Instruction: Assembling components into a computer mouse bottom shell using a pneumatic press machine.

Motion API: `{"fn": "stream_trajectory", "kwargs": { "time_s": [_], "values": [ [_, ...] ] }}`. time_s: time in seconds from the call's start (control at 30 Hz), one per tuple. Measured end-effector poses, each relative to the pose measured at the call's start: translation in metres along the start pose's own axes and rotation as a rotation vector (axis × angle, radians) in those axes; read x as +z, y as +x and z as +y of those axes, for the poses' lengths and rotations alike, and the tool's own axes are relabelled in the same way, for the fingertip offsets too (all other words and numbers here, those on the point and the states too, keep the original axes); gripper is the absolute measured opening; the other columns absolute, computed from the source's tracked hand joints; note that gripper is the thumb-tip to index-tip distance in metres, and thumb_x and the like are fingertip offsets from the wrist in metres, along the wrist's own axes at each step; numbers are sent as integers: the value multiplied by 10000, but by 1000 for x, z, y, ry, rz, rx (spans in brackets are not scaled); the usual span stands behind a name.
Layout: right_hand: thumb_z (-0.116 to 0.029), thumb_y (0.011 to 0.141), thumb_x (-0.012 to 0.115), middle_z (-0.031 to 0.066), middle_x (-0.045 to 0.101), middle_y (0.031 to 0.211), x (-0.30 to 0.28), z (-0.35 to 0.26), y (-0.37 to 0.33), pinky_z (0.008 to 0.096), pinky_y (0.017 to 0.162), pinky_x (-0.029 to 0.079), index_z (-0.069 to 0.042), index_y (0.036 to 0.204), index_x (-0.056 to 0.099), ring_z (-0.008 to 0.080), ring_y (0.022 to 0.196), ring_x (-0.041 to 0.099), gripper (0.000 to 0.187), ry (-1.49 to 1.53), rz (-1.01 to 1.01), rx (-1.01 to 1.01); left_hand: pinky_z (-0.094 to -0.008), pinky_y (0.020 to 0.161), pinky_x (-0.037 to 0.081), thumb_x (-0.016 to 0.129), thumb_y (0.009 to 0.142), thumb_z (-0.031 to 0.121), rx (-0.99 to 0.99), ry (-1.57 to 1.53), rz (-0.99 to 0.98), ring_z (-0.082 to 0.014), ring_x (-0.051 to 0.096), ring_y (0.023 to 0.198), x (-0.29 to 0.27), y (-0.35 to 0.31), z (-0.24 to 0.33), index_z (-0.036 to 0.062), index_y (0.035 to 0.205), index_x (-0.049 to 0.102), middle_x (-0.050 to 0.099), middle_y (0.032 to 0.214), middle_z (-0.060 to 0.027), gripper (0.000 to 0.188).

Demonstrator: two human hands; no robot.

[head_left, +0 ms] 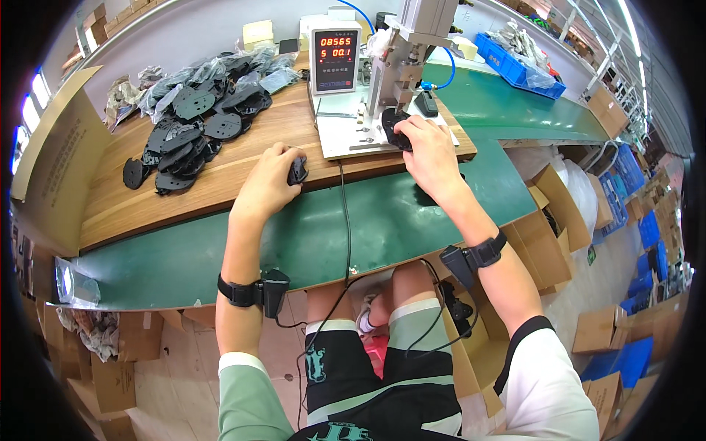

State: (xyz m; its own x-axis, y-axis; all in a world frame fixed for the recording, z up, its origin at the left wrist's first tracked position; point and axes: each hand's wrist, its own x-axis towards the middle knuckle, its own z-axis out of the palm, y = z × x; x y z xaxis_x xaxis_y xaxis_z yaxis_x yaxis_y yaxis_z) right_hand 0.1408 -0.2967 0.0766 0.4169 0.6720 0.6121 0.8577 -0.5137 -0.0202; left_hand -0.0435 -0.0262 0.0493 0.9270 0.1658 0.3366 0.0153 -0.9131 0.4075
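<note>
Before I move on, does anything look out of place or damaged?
A cable runs across the bench between the left hand and right hand and over the front edge, an untidy route where it might snag. Nothing looks clearly damaged.

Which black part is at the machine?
The black part held by the right hand, at the machine; another is in the left hand, others lie piled further left.

the board [239,165] is brown with streaked wood grain. the plates [223,126] on it are black, the table [312,235] under it green, the bin [515,70] to its right blue.
</note>
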Motion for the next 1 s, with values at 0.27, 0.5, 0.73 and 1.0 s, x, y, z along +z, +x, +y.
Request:
{"fn": "stream_trajectory", "kwargs": {
  "time_s": [0.27, 0.5, 0.73, 1.0],
  "values": [
    [27, 769, 768, 70, 667, 1091, 3, -1, 1, 465, 916, 480, -97, 1112, 703, 305, 1058, 663, 370, 3, 19, 15, -504, 883, 538, 678, 1009, 110, -56, 2, 349, -473, 686, 1040, 0, 10, 2, -14, 1265, 656, 732, 1116, -271, 285],
    [45, 794, 689, 101, 676, 1016, -14, 15, 16, 498, 892, 487, -81, 1091, 688, 344, 1040, 668, 323, 175, 31, 67, -530, 892, 553, 630, 996, 28, -11, -110, 417, -455, 702, 1071, 7, 20, 18, 16, 1318, 622, 724, 1176, -241, 323],
    [-62, 1004, 645, -5, 661, 981, -99, -9, -89, 262, 824, 515, 8, 1105, 668, 70, 913, 600, 126, 1142, 224, 551, -469, 1060, 547, 601, 921, -123, 347, -55, 417, -402, 667, 1284, 15, 19, 41, 34, 1388, 636, 700, 1373, -202, 494],
    [-61, 1002, 612, 123, 679, 965, -72, 38, -342, 391, 913, 524, 19, 1051, 619, 241, 934, 639, 94, 416, 361, 974, -482, 1145, 507, 611, 883, -65, 483, 210, 330, -378, 637, 1335, 60, 52, 131, 62, 1351, 651, 688, 1386, -199, 486]
  ]
}}
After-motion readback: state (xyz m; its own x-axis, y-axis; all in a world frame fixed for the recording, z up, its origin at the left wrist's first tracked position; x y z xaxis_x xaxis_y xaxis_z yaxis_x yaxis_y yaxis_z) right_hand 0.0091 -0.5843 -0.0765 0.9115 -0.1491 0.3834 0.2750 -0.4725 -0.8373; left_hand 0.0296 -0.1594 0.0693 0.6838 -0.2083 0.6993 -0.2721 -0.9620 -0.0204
